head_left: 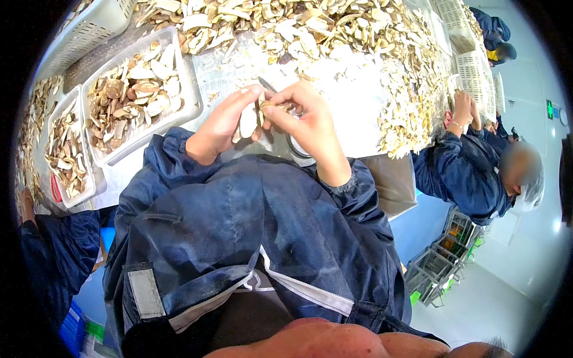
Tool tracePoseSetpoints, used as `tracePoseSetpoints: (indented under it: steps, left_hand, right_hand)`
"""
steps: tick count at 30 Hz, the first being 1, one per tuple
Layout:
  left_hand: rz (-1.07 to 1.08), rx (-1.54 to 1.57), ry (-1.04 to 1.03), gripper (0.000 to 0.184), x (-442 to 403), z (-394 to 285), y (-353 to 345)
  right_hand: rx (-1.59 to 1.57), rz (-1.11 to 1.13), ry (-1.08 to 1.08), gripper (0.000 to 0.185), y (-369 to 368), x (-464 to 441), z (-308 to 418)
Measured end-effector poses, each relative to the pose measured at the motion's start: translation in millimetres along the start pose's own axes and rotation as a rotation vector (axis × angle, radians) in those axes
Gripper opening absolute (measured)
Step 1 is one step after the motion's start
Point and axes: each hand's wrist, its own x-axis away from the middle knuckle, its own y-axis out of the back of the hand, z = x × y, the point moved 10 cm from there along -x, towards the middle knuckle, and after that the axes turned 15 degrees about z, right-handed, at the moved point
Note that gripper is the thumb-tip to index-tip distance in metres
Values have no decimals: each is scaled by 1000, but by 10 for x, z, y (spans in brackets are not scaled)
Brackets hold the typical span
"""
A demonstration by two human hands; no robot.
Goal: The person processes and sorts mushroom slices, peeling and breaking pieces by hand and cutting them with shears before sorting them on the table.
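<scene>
My left hand (pixel 224 125) is closed round a pale mushroom slice (pixel 249 120), just in front of my body at the table's near edge. Close on its right, my right hand (pixel 305 113) has its fingers pinched at the slice's upper end, around a small brownish piece (pixel 263 105). A dark, thin blade-like tip (pixel 267 85) shows between the two hands; what grips it is hard to make out. Behind the hands lie many sliced mushrooms (pixel 310 36) in a loose heap on the white tabletop (pixel 352 89).
Two clear bins (pixel 194 89) (pixel 89 188) of mushroom slices stand at left, below a white basket (pixel 89 36). More baskets (pixel 471 68) stand at right. A co-worker (pixel 471 167) works at right; another person's sleeve (pixel 59 256) shows at left. Metal racks (pixel 439 256) stand beyond.
</scene>
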Motion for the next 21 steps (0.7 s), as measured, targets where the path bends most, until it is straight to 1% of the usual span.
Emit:
tracePoseSetpoints:
  steps: [1, 2, 3, 6, 9, 12, 15, 18, 19, 21]
  left_hand:
    - [57, -23, -20, 34, -13, -53, -57]
    - [47, -50, -25, 30, -12, -75, -67]
    - [38, -76, -30, 26, -16, -88, -91]
    - [28, -78, -27, 19, -19, -77, -111]
    - [22, -67, -10, 16, -10, -63, -106]
    - [25, -40, 2, 15, -12, -27, -71]
    - [-14, -29, -8, 15, -15, -36, -47]
    - [-42, -13, -31, 16, -3, -59, -26]
    - [-44, -4, -39, 16, 0, -65, -22]
    - [-68, 49, -53, 16, 2, -54, -2]
  right_hand:
    - [-166, 7, -68, 16, 5, 10, -52]
    - [-334, 15, -137, 15, -21, 26, -127]
    - [-421, 14, -155, 13, -49, 29, -222]
    - [-578, 23, -224, 13, -96, 62, -380]
    - [-713, 49, -240, 13, -157, 74, -500]
    - [-756, 17, -200, 14, -137, 75, -555]
    - [-690, -181, -141, 16, 120, 108, -572]
    - [-290, -345, -142, 16, 394, 196, -467]
    - [49, -347, -131, 16, 457, 210, -287]
    - [-337, -212, -141, 16, 262, 183, -439]
